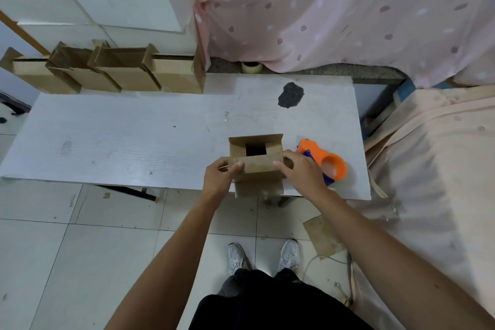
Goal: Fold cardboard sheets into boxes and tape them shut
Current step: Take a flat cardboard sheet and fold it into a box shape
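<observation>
- The cardboard box (257,182) stands at the near edge of the white table (134,136), right in front of the person, with its top facing up and its long axis running left to right.
- Its top is only partly closed. The near flap (258,165) is folded down across the top, and a dark square opening (255,149) still shows behind it, with the far flap standing up.
- The left hand (218,174) grips the box's left end, with the thumb lying on the near flap.
- The right hand (301,169) holds the right end, its fingers curled over the corner and its thumb pressing on the same flap.
- An orange and blue tape dispenser (325,159) lies on the table just beside the box's right end, behind the right hand. That hand is much the nearer one, so it would probably reach for it while the left hand keeps the flaps down.
- The far flap still has to come down before the seam can be taped.
- Four open-topped boxes (107,72) stand in a row along the table's far left edge, well apart from the work.
- A tape roll (251,66) sits beyond the table's far edge, by the pink curtain (348,8).
</observation>
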